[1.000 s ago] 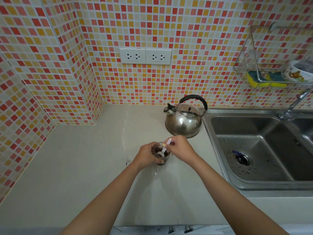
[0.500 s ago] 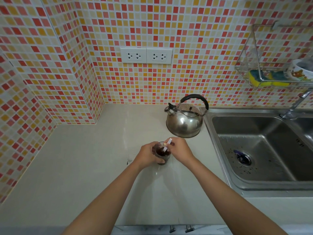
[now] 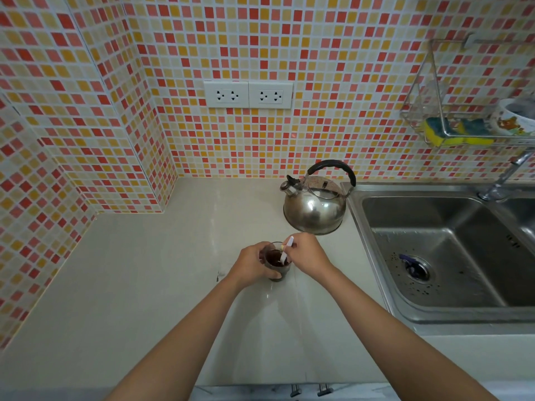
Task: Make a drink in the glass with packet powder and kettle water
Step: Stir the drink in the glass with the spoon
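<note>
Just below the centre of the frame, the glass (image 3: 276, 263) is stood on the pale countertop (image 3: 144, 285) and is already filled with a dark brown drink. It is gripped by the left hand (image 3: 250, 266), whose fingers are curled round its left wall. A white stirrer (image 3: 286, 251), which may be a small spoon or the rolled packet (it cannot be told), is pinched by the fingertips of the right hand (image 3: 307, 254), with its lower end dipped into the liquid. The stirring step is judged to be in hand, with powder and water apparently both added.

Several risks are to be weighed. If the stirrer is swept too wide or too fast, liquid could be slopped over the rim onto the countertop or the left fingers; scalding would follow if the water is hot. The glass could be tipped should the steadying grip be loosened. The steel kettle (image 3: 315, 206) is stood just above the right hand, beside the sink (image 3: 434, 256), and could be knocked by a careless lift.
</note>
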`<move>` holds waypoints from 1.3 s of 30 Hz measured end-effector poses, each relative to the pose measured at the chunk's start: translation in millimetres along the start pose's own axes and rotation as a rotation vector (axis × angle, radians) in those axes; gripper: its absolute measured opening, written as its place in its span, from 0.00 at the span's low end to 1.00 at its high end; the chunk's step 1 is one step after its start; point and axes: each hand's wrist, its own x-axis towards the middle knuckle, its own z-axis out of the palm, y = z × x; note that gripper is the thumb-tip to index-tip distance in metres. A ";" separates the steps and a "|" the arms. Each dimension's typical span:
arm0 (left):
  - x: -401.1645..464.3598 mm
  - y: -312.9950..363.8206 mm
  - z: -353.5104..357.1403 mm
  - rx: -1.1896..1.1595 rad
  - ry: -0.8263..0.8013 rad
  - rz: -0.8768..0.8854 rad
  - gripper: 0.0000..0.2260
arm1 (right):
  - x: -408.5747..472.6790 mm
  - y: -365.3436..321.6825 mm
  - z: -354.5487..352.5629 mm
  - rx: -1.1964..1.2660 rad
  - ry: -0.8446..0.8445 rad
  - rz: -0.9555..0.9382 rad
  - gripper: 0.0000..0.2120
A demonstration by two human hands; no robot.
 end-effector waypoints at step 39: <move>-0.7 -14.9 7.7 -0.131 0.022 -0.010 0.35 | -4.5 3.7 4.1 0.022 0.094 0.069 0.09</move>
